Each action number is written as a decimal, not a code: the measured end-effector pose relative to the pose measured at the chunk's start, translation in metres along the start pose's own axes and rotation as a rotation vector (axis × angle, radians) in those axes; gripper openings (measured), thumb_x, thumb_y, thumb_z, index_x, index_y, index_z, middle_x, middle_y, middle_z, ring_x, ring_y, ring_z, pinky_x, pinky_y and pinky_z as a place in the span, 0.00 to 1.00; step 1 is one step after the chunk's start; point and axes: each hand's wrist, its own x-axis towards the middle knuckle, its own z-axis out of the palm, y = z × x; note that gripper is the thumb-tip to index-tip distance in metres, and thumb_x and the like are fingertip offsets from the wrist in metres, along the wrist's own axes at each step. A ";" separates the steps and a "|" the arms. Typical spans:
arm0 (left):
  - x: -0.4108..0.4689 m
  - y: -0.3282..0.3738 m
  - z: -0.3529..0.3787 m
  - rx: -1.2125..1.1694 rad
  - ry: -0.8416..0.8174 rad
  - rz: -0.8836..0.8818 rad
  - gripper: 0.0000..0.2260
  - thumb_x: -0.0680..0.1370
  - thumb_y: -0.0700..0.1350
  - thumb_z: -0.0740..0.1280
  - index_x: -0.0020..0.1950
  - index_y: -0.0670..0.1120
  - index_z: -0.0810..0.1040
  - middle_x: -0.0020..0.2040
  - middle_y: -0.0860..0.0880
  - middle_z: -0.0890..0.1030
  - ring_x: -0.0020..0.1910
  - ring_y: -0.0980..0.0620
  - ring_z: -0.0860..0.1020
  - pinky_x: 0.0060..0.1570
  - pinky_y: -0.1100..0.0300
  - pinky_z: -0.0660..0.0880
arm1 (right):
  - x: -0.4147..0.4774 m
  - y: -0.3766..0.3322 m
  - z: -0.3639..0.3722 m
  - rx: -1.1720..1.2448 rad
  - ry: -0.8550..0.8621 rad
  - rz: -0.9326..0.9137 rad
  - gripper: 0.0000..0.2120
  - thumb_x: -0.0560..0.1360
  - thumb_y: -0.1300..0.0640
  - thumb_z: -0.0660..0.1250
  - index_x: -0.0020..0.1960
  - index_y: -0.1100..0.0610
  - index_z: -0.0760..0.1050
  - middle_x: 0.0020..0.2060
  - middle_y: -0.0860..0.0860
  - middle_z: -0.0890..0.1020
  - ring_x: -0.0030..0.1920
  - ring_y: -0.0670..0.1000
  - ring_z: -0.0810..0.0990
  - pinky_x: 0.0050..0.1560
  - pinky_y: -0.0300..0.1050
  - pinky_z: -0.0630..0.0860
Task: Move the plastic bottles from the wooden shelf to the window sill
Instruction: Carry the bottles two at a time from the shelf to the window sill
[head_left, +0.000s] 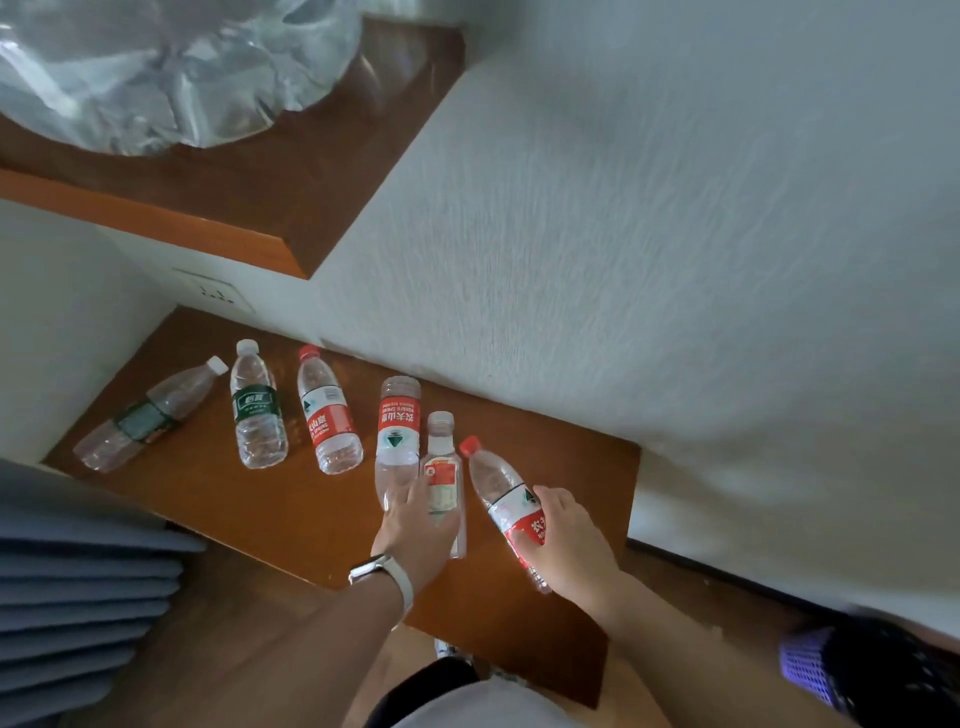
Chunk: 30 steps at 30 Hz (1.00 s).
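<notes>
Right hand (563, 535) clamped round the label of a red-capped bottle (506, 499), cap toward 11 o'clock. Left hand (415, 525) closed over the small flat bottle (442, 483), neck toward 12 o'clock, on the wooden shelf (291, 509).

A crumpled clear plastic bag (156, 73) sits on an upper wooden ledge (291, 208), far up and left of the grip. A white wall socket (215, 293) is set below that ledge. Grey folded fabric (78, 597) lies low to the left. A purple mesh basket (810, 670) sits down to the right, beside the textured white wall (675, 260).
</notes>
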 end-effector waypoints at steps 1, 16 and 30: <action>0.004 0.001 0.002 -0.009 0.002 -0.024 0.25 0.75 0.54 0.67 0.70 0.55 0.65 0.62 0.52 0.71 0.56 0.48 0.78 0.51 0.49 0.82 | 0.003 -0.001 0.002 0.016 -0.011 0.019 0.34 0.75 0.34 0.64 0.75 0.48 0.59 0.68 0.47 0.71 0.63 0.48 0.75 0.57 0.38 0.75; 0.047 0.017 0.017 -0.045 -0.114 -0.274 0.28 0.71 0.60 0.75 0.62 0.48 0.68 0.50 0.50 0.79 0.47 0.50 0.81 0.41 0.57 0.76 | 0.029 0.006 0.018 0.399 -0.281 0.228 0.25 0.69 0.42 0.74 0.61 0.49 0.69 0.51 0.46 0.79 0.45 0.44 0.81 0.45 0.38 0.80; 0.026 0.026 -0.015 -0.343 -0.018 -0.098 0.24 0.73 0.52 0.76 0.63 0.54 0.69 0.50 0.57 0.74 0.48 0.55 0.79 0.51 0.53 0.81 | 0.015 -0.002 -0.018 0.561 -0.188 0.157 0.23 0.72 0.41 0.72 0.61 0.44 0.65 0.52 0.42 0.78 0.49 0.44 0.80 0.42 0.31 0.74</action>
